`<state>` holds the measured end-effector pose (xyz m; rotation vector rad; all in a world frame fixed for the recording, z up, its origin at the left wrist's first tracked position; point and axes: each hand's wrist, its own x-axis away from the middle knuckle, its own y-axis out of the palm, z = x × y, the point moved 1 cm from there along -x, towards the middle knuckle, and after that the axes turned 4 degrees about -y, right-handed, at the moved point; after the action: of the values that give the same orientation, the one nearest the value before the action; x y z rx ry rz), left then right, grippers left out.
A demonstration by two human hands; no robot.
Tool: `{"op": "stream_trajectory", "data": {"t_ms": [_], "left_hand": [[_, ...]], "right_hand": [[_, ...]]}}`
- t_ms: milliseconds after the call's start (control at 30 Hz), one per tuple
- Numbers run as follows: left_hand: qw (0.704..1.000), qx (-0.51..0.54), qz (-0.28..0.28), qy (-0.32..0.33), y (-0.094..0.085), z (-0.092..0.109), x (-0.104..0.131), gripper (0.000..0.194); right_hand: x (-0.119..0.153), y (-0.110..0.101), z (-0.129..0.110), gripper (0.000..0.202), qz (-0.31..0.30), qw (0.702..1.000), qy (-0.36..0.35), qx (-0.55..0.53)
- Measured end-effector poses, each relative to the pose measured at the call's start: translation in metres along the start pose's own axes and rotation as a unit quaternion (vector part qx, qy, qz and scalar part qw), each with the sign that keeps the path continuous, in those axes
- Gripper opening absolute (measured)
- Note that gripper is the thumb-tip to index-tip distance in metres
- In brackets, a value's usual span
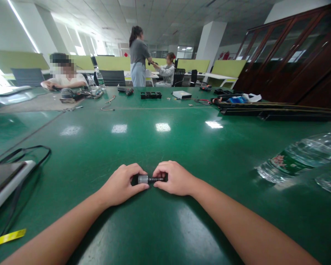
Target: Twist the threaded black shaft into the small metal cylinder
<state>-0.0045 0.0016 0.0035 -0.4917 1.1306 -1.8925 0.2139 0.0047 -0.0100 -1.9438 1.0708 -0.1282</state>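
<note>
Both hands [120, 184] [177, 178] — gray-black part [143, 179] between

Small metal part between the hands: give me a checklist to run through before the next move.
1. Metal part in view: ok, its grey cylindrical end and part of its dark, narrower end show.
2. Hands in place: ok, the left hand is at the grey end, the right hand at the dark end.
3. Dark end fully visible: not ok, the right hand's fingers partly cover it.
4. Firm hold by both hands: cannot tell, fingertip contact is too small to judge.
5. Room around the hands: ok, the water bottle and black cable are well off to the sides.
</note>
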Motion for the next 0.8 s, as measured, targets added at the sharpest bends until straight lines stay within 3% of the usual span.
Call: {"op": "stream_trajectory", "data": {"t_ms": [200,333,567,800], "left_hand": [[1.0,-0.004,-0.005,-0.014,-0.001,0.0,0.001,0.025],[1.0,-0.005,-0.003,-0.014,-0.002,0.0,0.001,0.026],[1.0,-0.003,-0.001,-0.008,-0.002,0.0,0.001,0.025],[1.0,-0.004,0.0,-0.003,0.0,-0.002,0.001,0.025]], "right_hand": [[0.005,-0.02,0.02,0.007,-0.022,0.999,0.04,-0.003],[0.007,-0.029,0.028,0.007,-0.005,0.996,0.084,-0.023],[0.005,-0.021,0.015,0.006,-0.028,0.998,0.045,-0.018],[0.003,-0.011,0.012,0.012,-0.007,0.999,0.023,-0.036]]}}
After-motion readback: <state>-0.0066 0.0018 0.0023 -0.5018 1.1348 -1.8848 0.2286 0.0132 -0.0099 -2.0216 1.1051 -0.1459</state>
